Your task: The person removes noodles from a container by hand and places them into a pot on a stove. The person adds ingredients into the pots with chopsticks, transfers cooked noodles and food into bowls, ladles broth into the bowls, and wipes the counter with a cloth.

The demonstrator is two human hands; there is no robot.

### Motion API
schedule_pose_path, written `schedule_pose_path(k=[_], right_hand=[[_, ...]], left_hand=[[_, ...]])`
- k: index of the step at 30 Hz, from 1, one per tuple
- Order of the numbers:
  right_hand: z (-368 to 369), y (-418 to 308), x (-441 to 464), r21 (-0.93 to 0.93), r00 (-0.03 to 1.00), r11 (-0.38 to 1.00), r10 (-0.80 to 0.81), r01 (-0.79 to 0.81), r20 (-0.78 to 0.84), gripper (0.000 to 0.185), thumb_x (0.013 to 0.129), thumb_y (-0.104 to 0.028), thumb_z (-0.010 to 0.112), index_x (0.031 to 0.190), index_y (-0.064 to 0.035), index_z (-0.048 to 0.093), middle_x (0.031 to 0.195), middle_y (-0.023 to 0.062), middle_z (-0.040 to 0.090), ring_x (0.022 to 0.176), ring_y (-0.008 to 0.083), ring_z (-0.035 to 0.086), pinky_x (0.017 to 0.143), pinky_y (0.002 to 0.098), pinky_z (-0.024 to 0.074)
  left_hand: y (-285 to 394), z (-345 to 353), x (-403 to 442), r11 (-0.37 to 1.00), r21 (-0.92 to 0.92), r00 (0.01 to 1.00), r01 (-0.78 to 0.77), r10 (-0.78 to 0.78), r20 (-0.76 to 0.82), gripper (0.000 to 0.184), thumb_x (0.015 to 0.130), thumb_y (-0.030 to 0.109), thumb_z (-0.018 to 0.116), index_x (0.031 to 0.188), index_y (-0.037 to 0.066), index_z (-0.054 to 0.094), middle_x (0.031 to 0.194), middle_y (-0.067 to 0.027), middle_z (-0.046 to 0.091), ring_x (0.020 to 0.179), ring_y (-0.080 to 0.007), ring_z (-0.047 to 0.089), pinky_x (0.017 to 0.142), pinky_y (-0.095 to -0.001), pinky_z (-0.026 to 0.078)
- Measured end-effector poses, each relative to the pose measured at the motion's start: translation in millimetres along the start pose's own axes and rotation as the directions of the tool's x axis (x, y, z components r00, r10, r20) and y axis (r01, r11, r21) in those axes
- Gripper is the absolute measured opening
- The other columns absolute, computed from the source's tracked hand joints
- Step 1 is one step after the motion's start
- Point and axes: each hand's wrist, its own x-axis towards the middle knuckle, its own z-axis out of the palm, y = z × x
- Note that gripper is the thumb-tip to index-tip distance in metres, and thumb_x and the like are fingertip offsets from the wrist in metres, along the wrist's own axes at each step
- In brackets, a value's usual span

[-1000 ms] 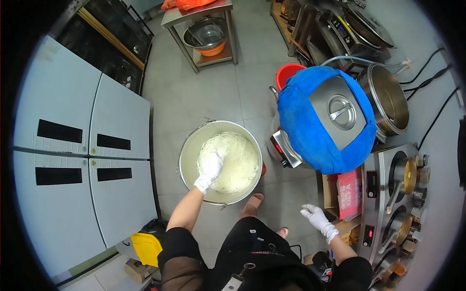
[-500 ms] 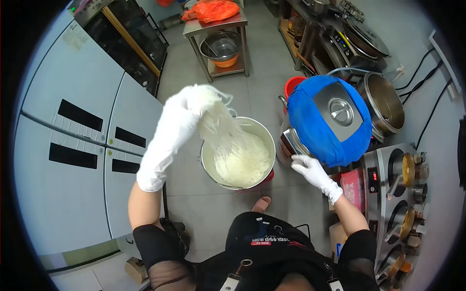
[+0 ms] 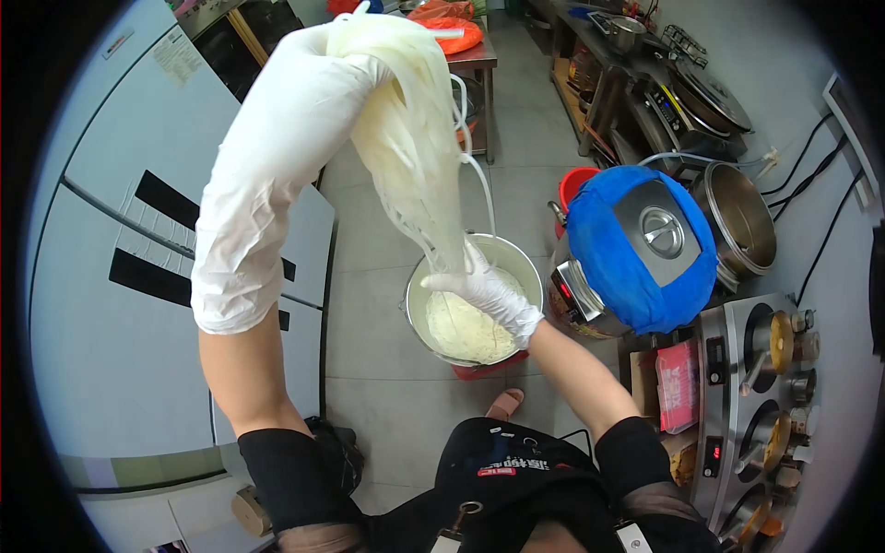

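Note:
My left hand [image 3: 318, 74], in a long white glove, is raised high and closed round a thick bundle of white noodles [image 3: 410, 138]. The strands hang down towards a round pail [image 3: 419, 327] on the floor, and a few loose ones dangle to the right. More pale noodles [image 3: 461, 323] fill the pail. My right hand [image 3: 484, 290], in a shorter white glove, is over the pail at the bundle's lower end. Its thumb points left, apart from the upward fingers, and it appears to touch the strands.
Right of the pail stands a cooker-like pot [image 3: 590, 309] under a blue cover [image 3: 604, 221]. A steel counter with burners [image 3: 737, 369] lies at the right, and cabinets with black handles [image 3: 152, 276] line the left. A steel table [image 3: 484, 60] stands ahead.
My left hand has lifted the noodles higher and closer to the camera. My right hand has moved left from beside the blue-covered pot to the hanging strands over the pail.

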Motion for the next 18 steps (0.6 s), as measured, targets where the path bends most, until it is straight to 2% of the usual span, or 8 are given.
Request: schedule_pose_path(k=[2, 4, 6, 9, 12, 15, 16, 18], right_hand=[[4, 9, 1, -0.079, 0.986, 0.986, 0.154, -0.148, 0.069, 0.074, 0.072, -0.022, 0.077, 0.135, -0.0024, 0.044, 0.126, 0.0156, 0.056, 0.123, 0.0217, 0.047, 0.098, 0.0360, 0.0401], [-8, 40, -8, -0.156, 0.920, 0.908, 0.390, -0.389, -0.023, 0.040, 0.080, -0.023, 0.069, 0.114, -0.0028, 0.062, 0.108, 0.0138, 0.066, 0.103, 0.0255, 0.062, 0.083, 0.0374, 0.0478], [-39, 46, -15, -0.686, 0.928, 0.669, 0.371, -0.288, -0.028, 0.029, 0.082, -0.024, 0.065, 0.100, -0.0012, 0.066, 0.099, 0.0185, 0.067, 0.092, 0.0350, 0.063, 0.078, 0.0412, 0.0482], [-68, 48, -29, -0.921, 0.975, 0.375, 0.222, -0.107, -0.023, 0.027, 0.081, -0.024, 0.064, 0.094, -0.0008, 0.067, 0.093, 0.0228, 0.065, 0.086, 0.0413, 0.061, 0.078, 0.0443, 0.0478], [-61, 16, -21, -0.854, 0.946, 0.474, 0.319, -0.214, -0.060, 0.026, 0.079, -0.023, 0.063, 0.092, -0.0004, 0.067, 0.092, 0.0240, 0.065, 0.090, 0.0395, 0.062, 0.080, 0.0447, 0.0474], [-50, 0, -6, -0.809, 0.917, 0.515, 0.393, -0.284, -0.072, 0.029, 0.079, -0.023, 0.062, 0.092, 0.0024, 0.067, 0.090, 0.0256, 0.065, 0.091, 0.0396, 0.062, 0.081, 0.0439, 0.0475], [-48, -1, -3, -0.787, 0.910, 0.534, 0.406, -0.307, -0.080, 0.031, 0.079, -0.024, 0.061, 0.090, 0.0037, 0.067, 0.088, 0.0263, 0.065, 0.089, 0.0399, 0.063, 0.081, 0.0439, 0.0478], [-43, -5, 0, -0.791, 0.904, 0.513, 0.411, -0.334, -0.116, 0.033, 0.080, -0.026, 0.059, 0.089, 0.0047, 0.067, 0.086, 0.0270, 0.065, 0.087, 0.0402, 0.063, 0.080, 0.0440, 0.0482]], left_hand=[[-22, 0, 3, 0.996, -0.089, 0.999, 0.012, -0.008, 0.050, 0.026, 0.084, 0.011, 0.056, 0.104, 0.000, 0.067, 0.089, -0.0070, 0.067, 0.083, -0.0125, 0.061, 0.079, -0.0261, 0.046], [-57, 4, 3, 0.993, -0.083, 0.991, 0.085, -0.076, 0.111, 0.025, 0.087, 0.017, 0.057, 0.104, 0.003, 0.070, 0.099, -0.0053, 0.069, 0.093, -0.0113, 0.060, 0.092, -0.0266, 0.043], [-93, 20, -10, 0.983, -0.081, 0.968, 0.164, -0.145, 0.203, 0.026, 0.089, 0.021, 0.056, 0.103, 0.004, 0.070, 0.100, -0.0062, 0.069, 0.092, -0.0121, 0.061, 0.089, -0.0270, 0.046], [-164, 65, -40, 0.993, 0.018, 0.925, 0.117, -0.116, 0.362, 0.026, 0.087, 0.021, 0.056, 0.102, 0.004, 0.069, 0.097, -0.0061, 0.070, 0.090, -0.0162, 0.063, 0.086, -0.0276, 0.047], [-238, 125, -79, 0.991, -0.068, 0.888, 0.118, -0.075, 0.454, 0.023, 0.086, 0.016, 0.054, 0.102, 0.007, 0.067, 0.096, -0.0051, 0.069, 0.087, -0.0180, 0.063, 0.088, -0.0288, 0.046], [-263, 176, -120, 0.673, -0.501, 0.824, 0.544, -0.316, 0.470, 0.026, 0.085, 0.012, 0.056, 0.106, 0.002, 0.066, 0.105, -0.0066, 0.067, 0.102, -0.0173, 0.058, 0.095, -0.0293, 0.042], [-264, 187, -127, 0.498, -0.619, 0.794, 0.608, -0.362, 0.488, 0.027, 0.084, 0.012, 0.057, 0.107, 0.000, 0.066, 0.109, -0.0068, 0.066, 0.107, -0.0173, 0.056, 0.096, -0.0296, 0.041], [-273, 196, -134, 0.463, -0.646, 0.793, 0.607, -0.297, 0.532, 0.043, 0.082, 0.009, 0.062, 0.123, -0.003, 0.053, 0.115, -0.0080, 0.061, 0.106, -0.0179, 0.058, 0.095, -0.0312, 0.044]])
